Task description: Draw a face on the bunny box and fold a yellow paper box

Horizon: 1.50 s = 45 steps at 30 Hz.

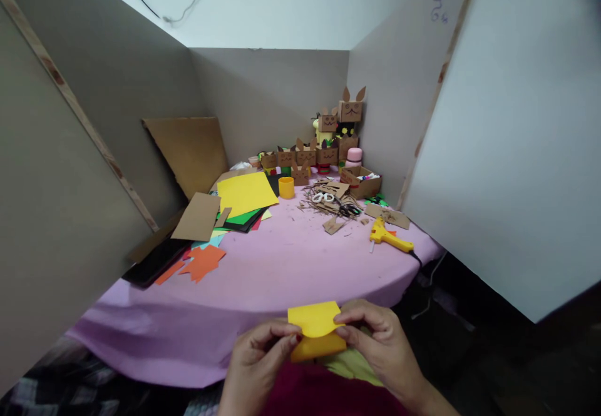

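Yellow piece (313,319), curved over, pinched at both side edges.
My left hand (263,355) has thumb and fingertips closed on its left edge; my right hand (378,334) grips the right edge likewise. Risk, as I judge it: uneven pull between the two could skew or crease the curve. Containers: well ahead of my left hand, yellow cylinder (286,189), interior not visible; well ahead of my right, pink-topped container (354,158), contents hidden, then cardboard box (369,189) holding apparent markers (369,177).
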{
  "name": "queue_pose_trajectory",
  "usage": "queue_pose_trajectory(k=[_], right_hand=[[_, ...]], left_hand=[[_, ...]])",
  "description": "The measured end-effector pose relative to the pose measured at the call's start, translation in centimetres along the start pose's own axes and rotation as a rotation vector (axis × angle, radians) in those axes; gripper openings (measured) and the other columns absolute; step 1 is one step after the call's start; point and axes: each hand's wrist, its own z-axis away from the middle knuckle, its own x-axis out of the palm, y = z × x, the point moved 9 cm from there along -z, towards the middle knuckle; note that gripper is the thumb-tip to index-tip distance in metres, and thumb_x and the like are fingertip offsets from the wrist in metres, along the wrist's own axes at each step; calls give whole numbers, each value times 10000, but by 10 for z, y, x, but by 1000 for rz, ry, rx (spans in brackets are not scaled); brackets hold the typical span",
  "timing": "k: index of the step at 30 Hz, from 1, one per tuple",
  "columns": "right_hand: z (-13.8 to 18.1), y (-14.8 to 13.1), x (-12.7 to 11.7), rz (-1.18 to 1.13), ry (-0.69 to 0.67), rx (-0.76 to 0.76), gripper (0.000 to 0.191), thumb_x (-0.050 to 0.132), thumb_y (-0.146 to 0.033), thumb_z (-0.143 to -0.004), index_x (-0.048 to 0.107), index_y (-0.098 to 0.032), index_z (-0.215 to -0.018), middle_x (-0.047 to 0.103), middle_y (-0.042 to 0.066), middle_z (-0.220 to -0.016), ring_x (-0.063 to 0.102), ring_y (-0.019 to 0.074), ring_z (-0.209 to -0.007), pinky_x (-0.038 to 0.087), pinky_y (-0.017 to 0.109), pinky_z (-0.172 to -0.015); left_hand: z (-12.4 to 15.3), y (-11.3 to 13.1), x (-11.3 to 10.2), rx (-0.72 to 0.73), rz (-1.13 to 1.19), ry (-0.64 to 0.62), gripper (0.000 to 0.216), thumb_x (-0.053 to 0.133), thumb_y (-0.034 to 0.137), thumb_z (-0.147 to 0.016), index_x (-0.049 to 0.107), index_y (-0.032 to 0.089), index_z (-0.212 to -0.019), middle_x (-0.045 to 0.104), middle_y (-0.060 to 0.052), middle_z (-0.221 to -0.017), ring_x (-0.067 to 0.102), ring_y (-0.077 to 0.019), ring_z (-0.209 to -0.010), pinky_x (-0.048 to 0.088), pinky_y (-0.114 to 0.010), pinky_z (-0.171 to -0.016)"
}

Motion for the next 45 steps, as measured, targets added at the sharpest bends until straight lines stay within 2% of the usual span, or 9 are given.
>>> queue_pose_trajectory(k=[7, 13, 19, 23, 32, 36, 40, 45], right_hand=[[3, 11, 1, -44, 31, 78, 60, 703, -260, -713, 685, -210, -687, 653, 8, -681, 578, 144, -653, 449, 229, -612], [6, 22, 7, -139, 32, 183, 153, 688, -302, -732, 629, -173, -676, 579, -11, -637, 503, 112, -603, 404, 211, -570], [6, 31, 14, -264, 57, 259, 212, 695, -324, -721, 574, -154, -679, 546, -27, -635, 474, 95, -590, 398, 194, -558], [4, 35, 15, -283, 67, 266, 221, 697, -325, -718, 568, -152, -673, 541, -33, -617, 472, 92, -579, 399, 192, -550], [2, 44, 15, -355, 112, 281, 223, 720, -317, -702, 552, -170, -696, 563, -40, -627, 490, 87, -586, 419, 194, -570], [-5, 41, 17, -390, 77, 254, 205, 717, -284, -710, 572, -193, -823, 594, -27, -733, 522, 99, -670, 422, 197, -619], [-19, 39, 21, -391, 48, 239, 439, 698, -271, -722, 492, -235, -1107, 596, -29, -778, 536, 123, -717, 426, 234, -670], [-38, 44, 22, -387, 75, 228, 500, 703, -288, -696, 471, -211, -1133, 570, -51, -692, 522, 120, -647, 413, 234, -640]], left_hand=[[1, -3, 1, -21, 54, 16, 28, 747, 218, -563, 728, 226, -583, 730, 8, -641, 648, -125, -628, 503, -149, -597], [2, -14, -1, -81, 123, 63, 108, 768, 278, -555, 710, 199, -600, 709, 11, -633, 625, -130, -630, 496, -177, -606], [0, -31, 8, -197, 160, -3, 179, 739, 327, -616, 671, 168, -657, 677, 12, -652, 604, -138, -630, 484, -217, -606], [-3, -37, 14, -237, 190, -25, 194, 716, 330, -644, 648, 157, -701, 671, -7, -697, 614, -167, -672, 485, -255, -627], [-7, -44, 11, -214, 190, 37, 212, 733, 341, -600, 641, 158, -657, 645, 8, -651, 577, -144, -616, 452, -229, -579], [-10, -36, 12, -189, 189, 33, 207, 749, 327, -574, 652, 154, -632, 646, 11, -626, 561, -135, -599, 445, -219, -570], [-28, -21, 11, -126, 200, 61, 162, 749, 283, -580, 664, 157, -635, 644, 29, -624, 545, -107, -616, 425, -178, -584], [-56, -23, 11, -106, 273, 72, 253, 746, 275, -574, 652, 145, -770, 682, -4, -707, 604, -141, -659, 460, -224, -613]])
